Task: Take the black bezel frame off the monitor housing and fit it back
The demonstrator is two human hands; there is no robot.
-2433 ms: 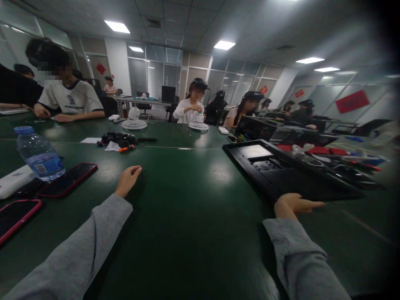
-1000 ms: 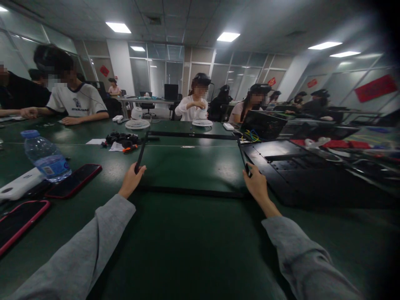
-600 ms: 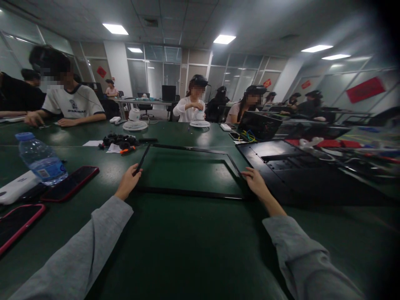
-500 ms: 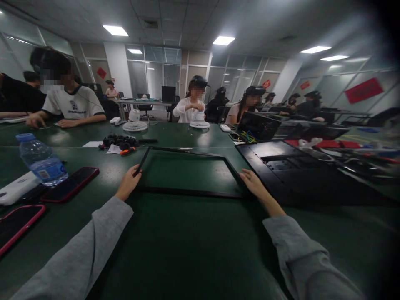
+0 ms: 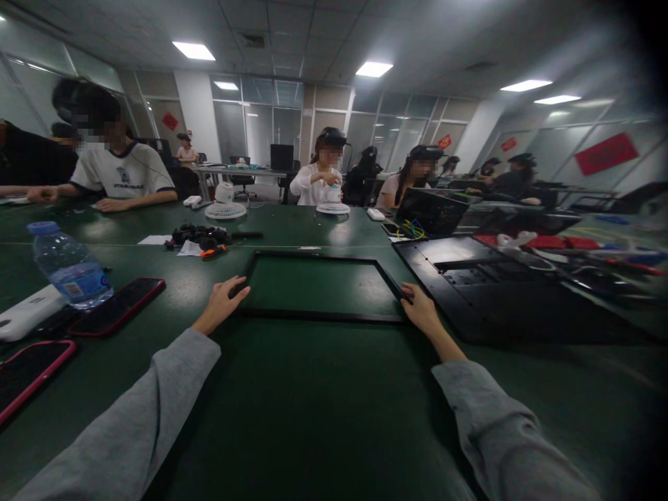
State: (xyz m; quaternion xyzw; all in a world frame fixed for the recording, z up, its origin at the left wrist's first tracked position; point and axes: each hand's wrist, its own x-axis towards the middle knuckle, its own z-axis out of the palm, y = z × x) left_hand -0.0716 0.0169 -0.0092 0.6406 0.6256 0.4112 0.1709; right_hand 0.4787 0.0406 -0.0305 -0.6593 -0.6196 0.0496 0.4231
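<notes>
A thin black rectangular frame point(image 5: 323, 317) lies on the green table in front of me, with the tabletop showing through its middle. My left hand point(image 5: 222, 300) is at the frame's left side, thumb and fingers spread apart at that edge. At the right side is my right hand point(image 5: 420, 309), its thumb and forefinger parted by the edge. Whether the fingertips still touch the frame is hard to make out. Just right of that hand lies a large black panel point(image 5: 501, 306) with slots and small holes.
On the left stand a water bottle point(image 5: 73, 271) and two phones, one a red-edged phone point(image 5: 120, 306), beside a white device point(image 5: 31, 313). Beyond the frame lies a black and orange bundle point(image 5: 201, 240). Small white fans point(image 5: 225, 209) and seated people occupy the far side. Cables clutter the right.
The frame has come down flat onto the table, its near edge shifting slightly away. My left hand's fingers have spread from their grip, and the right hand's fingers have parted too.
</notes>
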